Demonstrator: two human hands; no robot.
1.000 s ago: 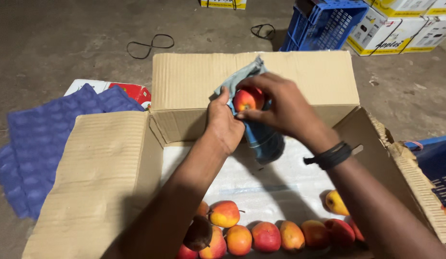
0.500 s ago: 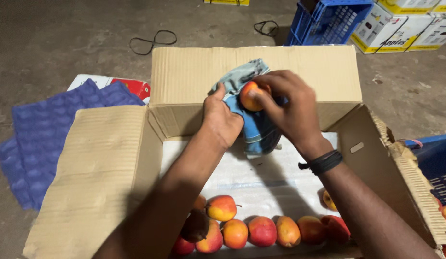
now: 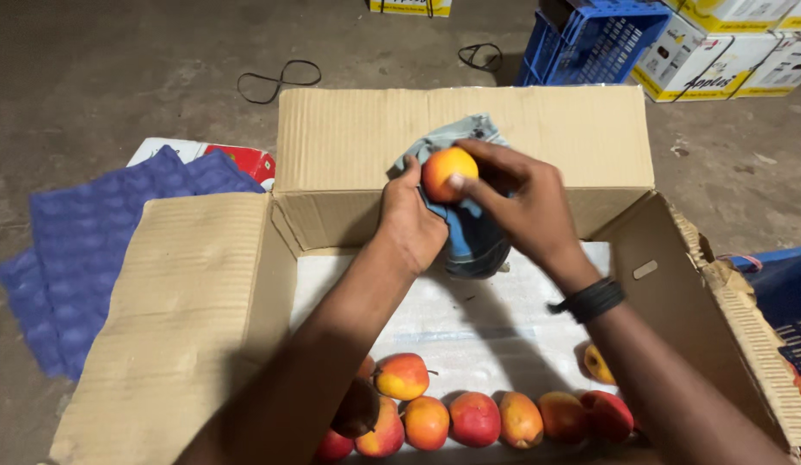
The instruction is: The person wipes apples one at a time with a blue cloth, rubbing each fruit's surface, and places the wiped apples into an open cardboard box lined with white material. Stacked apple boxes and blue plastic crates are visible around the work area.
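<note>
Hands raised over box (image 3: pixel 469 146), right hand (image 3: pixel 525 202) gripping apple (image 3: pixel 449 174), left hand (image 3: pixel 413 224) cupping cloth (image 3: pixel 469 237)

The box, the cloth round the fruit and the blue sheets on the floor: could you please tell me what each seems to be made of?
The box looks like corrugated cardboard: brown, matt, ribbed flaps. The cloth seems a soft woven fabric, blue-grey, folding limply in the left hand. The blue sheets look like moulded paper pulp or foam, dimpled; which one is unclear.

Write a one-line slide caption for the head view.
Two hands, left hand and right hand, rub an apple with a blue cloth over a cardboard box.
</note>
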